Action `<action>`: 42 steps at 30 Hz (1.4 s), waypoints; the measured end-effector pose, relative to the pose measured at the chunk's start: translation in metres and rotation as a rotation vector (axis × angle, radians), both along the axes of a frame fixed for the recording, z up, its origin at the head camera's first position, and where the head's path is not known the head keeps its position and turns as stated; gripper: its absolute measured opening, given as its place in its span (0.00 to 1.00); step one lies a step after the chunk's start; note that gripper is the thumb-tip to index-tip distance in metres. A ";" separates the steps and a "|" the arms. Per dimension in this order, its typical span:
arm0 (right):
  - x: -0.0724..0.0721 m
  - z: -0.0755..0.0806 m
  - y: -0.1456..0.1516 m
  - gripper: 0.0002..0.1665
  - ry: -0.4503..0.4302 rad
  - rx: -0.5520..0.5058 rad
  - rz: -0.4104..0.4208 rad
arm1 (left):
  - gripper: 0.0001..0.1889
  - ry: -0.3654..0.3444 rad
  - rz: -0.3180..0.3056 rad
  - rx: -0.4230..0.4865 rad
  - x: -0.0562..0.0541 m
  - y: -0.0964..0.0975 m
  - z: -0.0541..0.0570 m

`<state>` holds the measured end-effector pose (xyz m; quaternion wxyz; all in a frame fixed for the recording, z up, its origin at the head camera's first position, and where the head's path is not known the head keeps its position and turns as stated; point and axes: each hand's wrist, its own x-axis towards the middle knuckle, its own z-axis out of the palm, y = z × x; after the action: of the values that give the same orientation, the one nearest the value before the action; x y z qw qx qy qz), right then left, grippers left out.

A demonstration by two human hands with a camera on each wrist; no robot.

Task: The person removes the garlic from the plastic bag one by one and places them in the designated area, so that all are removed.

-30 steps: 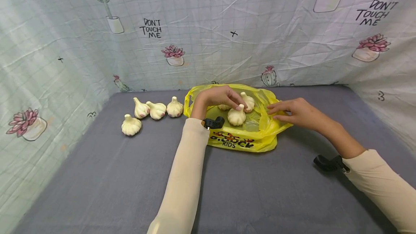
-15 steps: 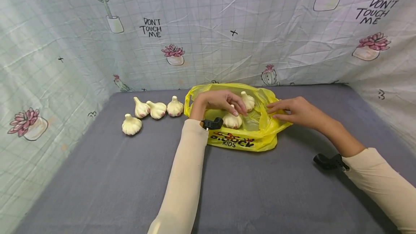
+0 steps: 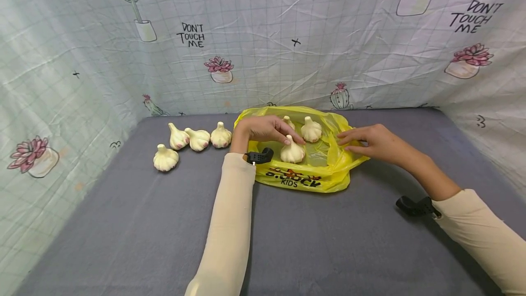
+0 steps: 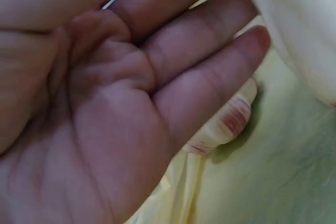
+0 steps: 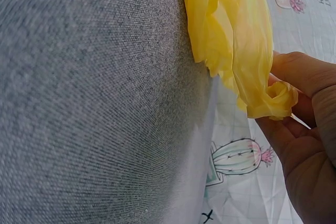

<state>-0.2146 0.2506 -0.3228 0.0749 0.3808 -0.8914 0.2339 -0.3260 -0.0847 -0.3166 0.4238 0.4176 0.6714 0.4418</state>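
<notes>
In the head view, a yellow plastic bag (image 3: 308,178) lies with its mouth spread wide. My left hand (image 3: 265,129) reaches over its left side and pinches a pale garlic bulb (image 3: 292,152) near the stem. That garlic bulb (image 4: 299,30) fills the upper right of the left wrist view, by the fingertips. Behind it in the bag sit a second garlic bulb (image 3: 311,130) and a third garlic bulb (image 3: 288,121), partly hidden by the hand. My right hand (image 3: 376,140) pinches the bag's right edge; the right wrist view shows bunched yellow plastic (image 5: 252,51) between thumb and fingers.
Left of the bag, several garlic bulbs (image 3: 198,140) rest on the grey cloth-covered table (image 3: 320,236), one garlic bulb (image 3: 165,158) nearer the front. A printed curtain (image 3: 263,26) hangs along the back and sides.
My left hand has shifted left with its garlic bulb, its fingers moving on the bulb along the way. The garlic bulb at the back left of the bag shows more. My right hand stays put.
</notes>
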 end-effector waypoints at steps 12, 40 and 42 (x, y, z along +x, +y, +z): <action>0.002 -0.002 0.003 0.13 0.007 -0.009 -0.007 | 0.18 0.056 -0.003 0.022 -0.002 -0.003 -0.009; 0.000 -0.006 0.003 0.14 0.019 -0.024 0.024 | 0.16 0.279 0.038 0.077 0.012 -0.033 0.031; 0.000 -0.006 0.004 0.14 0.016 -0.021 0.020 | 0.16 0.317 0.052 0.084 0.014 -0.040 0.036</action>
<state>-0.2143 0.2543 -0.3291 0.0836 0.3908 -0.8844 0.2411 -0.3120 -0.1251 -0.2802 0.2831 0.4819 0.7215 0.4088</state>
